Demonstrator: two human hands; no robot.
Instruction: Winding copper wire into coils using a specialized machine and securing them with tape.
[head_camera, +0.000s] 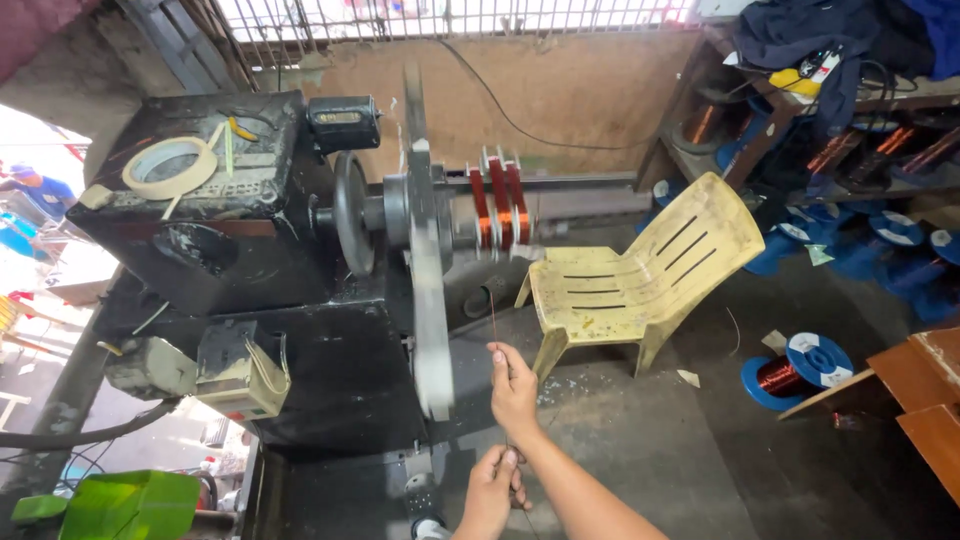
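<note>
Here, right hand (514, 385) and left hand (492, 487) both pinched on copper wire (492, 310) — running up to winding machine's coil former (499, 205).

Count, head view: hands x2, left hand (492, 490), right hand (514, 385). Winding machine (260, 260) x1. Copper coils (499, 205) on its shaft x3. Tape roll (170, 166) x1. Plastic chair (640, 275) x1. Blue wire spool (800, 368) on the floor near chair x1; further blue spools at rack, no. unclear.
</note>
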